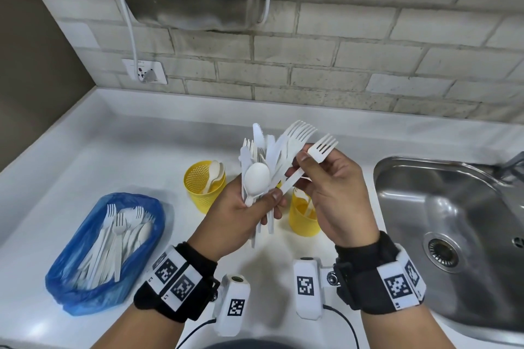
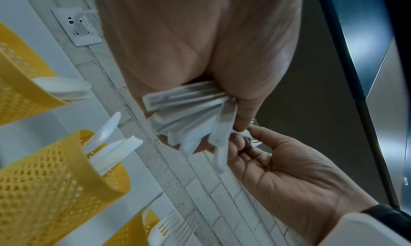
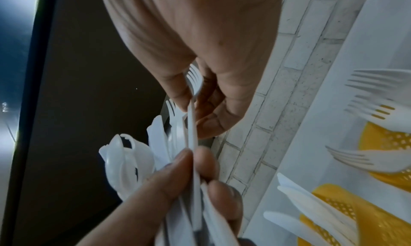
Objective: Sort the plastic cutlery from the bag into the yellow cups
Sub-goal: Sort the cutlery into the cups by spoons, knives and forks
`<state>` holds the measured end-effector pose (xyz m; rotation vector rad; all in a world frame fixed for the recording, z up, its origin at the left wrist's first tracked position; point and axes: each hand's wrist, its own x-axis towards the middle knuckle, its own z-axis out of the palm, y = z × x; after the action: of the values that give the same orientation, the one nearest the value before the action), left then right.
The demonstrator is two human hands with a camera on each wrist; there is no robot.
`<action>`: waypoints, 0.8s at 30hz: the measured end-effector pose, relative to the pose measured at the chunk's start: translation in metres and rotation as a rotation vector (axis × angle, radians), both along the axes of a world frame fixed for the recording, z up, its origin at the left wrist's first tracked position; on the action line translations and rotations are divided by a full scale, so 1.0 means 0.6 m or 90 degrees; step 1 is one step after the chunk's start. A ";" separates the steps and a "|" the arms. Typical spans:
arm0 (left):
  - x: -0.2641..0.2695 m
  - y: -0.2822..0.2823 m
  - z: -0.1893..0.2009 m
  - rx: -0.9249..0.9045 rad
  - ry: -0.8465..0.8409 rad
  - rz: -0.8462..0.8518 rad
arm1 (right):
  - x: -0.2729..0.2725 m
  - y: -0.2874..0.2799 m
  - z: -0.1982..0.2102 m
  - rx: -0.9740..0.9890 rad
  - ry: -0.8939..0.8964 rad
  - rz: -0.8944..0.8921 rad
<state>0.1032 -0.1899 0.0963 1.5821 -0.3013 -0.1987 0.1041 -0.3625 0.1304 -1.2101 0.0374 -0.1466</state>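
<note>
Right hand (image 1: 334,193): fingers (image 1: 304,160) pinch one fork (image 1: 312,160) near its neck. Left hand (image 1: 241,215): fingers curl round a fanned bundle of cutlery (image 1: 266,167) above the bench (image 1: 127,150). Draw the fork out lengthwise with the bundle squeezed firm, so neighbours stay put. Fork cup (image 3: 387,144) waits below; the bag (image 1: 105,249) holds more.

white cutlery bundle (image 1: 262,161) upright in fist | bag (image 1: 105,249) w/ cutlery, counter L | yellow cups (image 1: 204,182) part-filled
</note>
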 end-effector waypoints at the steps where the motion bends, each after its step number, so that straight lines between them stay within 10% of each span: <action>1: 0.000 -0.001 -0.001 0.006 -0.001 0.005 | 0.000 0.000 -0.002 -0.001 0.007 -0.002; 24: -0.006 0.000 0.011 -0.038 0.059 -0.094 | 0.003 0.023 -0.009 0.008 0.081 0.091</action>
<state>0.0999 -0.1901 0.1029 1.4883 -0.3487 -0.3726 0.1061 -0.3485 0.1251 -1.2038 0.0620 0.0557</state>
